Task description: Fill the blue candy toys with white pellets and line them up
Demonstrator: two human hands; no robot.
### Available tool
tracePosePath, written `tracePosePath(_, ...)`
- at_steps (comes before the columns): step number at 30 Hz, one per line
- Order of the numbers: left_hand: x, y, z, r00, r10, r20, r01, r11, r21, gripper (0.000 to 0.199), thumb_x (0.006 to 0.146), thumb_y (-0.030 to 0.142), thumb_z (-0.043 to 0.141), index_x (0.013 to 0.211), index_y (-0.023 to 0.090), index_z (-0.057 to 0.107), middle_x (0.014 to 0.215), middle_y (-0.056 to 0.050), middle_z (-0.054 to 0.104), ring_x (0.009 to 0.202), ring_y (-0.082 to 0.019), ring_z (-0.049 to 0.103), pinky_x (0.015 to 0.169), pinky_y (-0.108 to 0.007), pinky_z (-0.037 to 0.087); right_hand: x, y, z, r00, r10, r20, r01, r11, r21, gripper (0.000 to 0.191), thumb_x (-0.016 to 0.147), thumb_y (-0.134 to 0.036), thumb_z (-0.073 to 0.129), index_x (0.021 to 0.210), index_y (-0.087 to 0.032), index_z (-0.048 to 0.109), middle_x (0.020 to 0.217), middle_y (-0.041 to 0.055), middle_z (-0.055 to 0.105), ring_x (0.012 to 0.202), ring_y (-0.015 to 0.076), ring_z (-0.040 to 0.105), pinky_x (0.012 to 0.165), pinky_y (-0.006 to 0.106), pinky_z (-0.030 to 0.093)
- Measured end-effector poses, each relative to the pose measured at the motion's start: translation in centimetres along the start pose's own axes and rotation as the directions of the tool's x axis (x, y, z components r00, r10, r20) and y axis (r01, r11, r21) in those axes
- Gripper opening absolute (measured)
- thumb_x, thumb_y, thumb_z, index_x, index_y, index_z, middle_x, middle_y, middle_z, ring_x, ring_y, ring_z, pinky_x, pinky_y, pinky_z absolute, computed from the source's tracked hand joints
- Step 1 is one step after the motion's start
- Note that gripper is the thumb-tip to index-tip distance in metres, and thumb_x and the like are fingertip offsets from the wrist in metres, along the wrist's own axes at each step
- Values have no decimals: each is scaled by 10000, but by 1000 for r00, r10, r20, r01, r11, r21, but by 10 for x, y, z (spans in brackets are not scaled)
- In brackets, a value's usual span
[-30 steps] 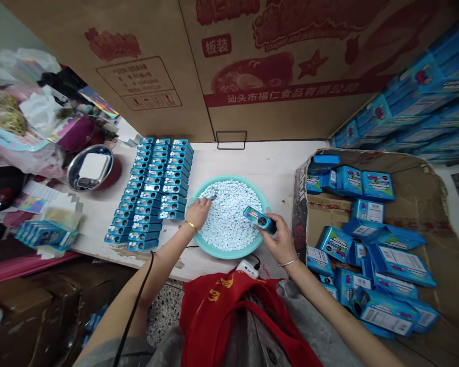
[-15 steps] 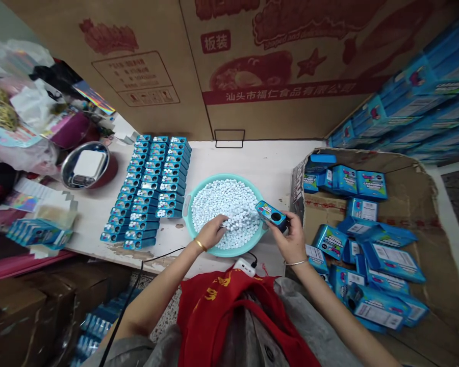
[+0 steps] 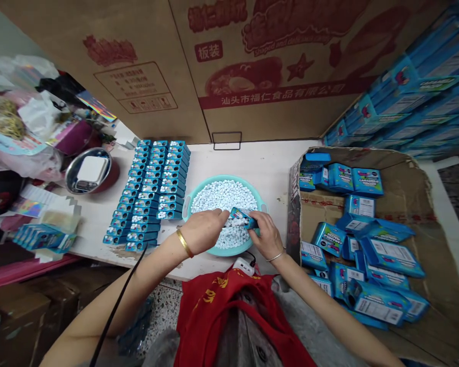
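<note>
Cataloguing one round teal plastic basin (image 3: 222,179) on a white-topped table (image 3: 252,163), its bowl heaped with small pale-blue round mints (image 3: 224,196). Over the basin's centre, one small rectangular blue tin (image 3: 244,218) sits tilted, with pale mints showing at its face. Right hand (image 3: 265,235), silver bangle at the wrist: fingers closed around the tin's right end, holding it. Left hand (image 3: 202,232), gold bangle at the wrist: fingers bunched narrow against the tin's left end; whether they pinch any mints is hidden.

Around the basin, by clock position. At 9 o'clock, three long rows of blue tins (image 3: 149,193) lie side by side on the table, just beside the rim. At 10 o'clock, a round stainless-steel bowl (image 3: 69,176) holds a white rectangular block (image 3: 92,169). At 8 o'clock, a small stack of blue cartons (image 3: 46,238). At 3 o'clock, a shallow brown cardboard tray (image 3: 405,173) holds loose blue printed cartons (image 3: 367,255). At 1 o'clock, tall stacks of blue cartons (image 3: 416,86). At 6 o'clock, a white plug adapter (image 3: 243,266) at the table edge
</note>
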State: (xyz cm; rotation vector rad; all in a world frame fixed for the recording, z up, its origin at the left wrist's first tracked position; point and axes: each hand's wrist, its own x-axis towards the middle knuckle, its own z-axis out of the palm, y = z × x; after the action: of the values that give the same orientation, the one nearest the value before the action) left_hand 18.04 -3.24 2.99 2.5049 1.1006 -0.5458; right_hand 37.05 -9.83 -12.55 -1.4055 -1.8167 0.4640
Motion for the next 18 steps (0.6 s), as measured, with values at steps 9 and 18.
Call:
tracePosePath(9,-7,6,4,993,-66,-100,74,994,85,213,928,124,375,1022,143,565,942,-113,594,911,-236,594,721,-336,496,-6,4,3,998,50,-27,-49,998,44,384,802,-144,492,1181,-205,507,1120,120,602,1069,273,556,927,498,485)
tracePosePath(18,37,-77,154,983,-182,22,183,976,-120,259,887,68,407,1075,163,557,1063,-104,606,1018,-223,582,855,-353,461,-2,13,-25,976,180,-122,-172,982,71,310,839,-257,555,1144,-215,520,1078,99,612,1024,254,584,911,457,485)
